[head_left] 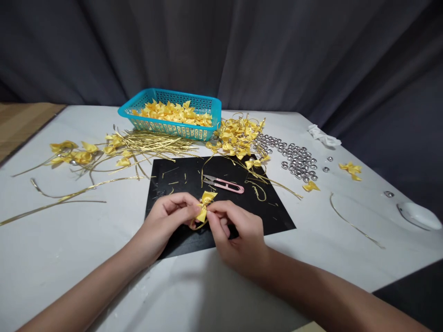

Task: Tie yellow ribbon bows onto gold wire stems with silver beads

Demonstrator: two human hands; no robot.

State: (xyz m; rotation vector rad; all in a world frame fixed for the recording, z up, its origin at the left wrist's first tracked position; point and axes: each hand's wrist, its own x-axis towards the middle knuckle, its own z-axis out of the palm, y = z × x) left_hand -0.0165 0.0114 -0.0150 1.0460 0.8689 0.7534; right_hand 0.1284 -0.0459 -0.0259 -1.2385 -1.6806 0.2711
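Note:
Over the black mat (277, 212) a yellow ribbon bow (208, 197) is pinched between my two hands. My left hand (173, 214) is closed on the bow's left side, thumb and fingers pressed together. At the bow's middle, the thumb and forefinger of my right hand (240, 228) meet in a pinch. A gold cord (200, 225) loops out below the bow; its ends are hidden by my fingers. Just beyond the bow, pink-handled thread snips (226, 185) lie on the mat among cord scraps.
A blue basket (155, 121) of yellow bows stands at the back, gold cords (155, 144) in front. Right of it lie corded bows (238, 133) and silver beads (299, 161). A white dish-like object (420, 216) sits far right, and more bows (81, 154) lie left on the white table (62, 258).

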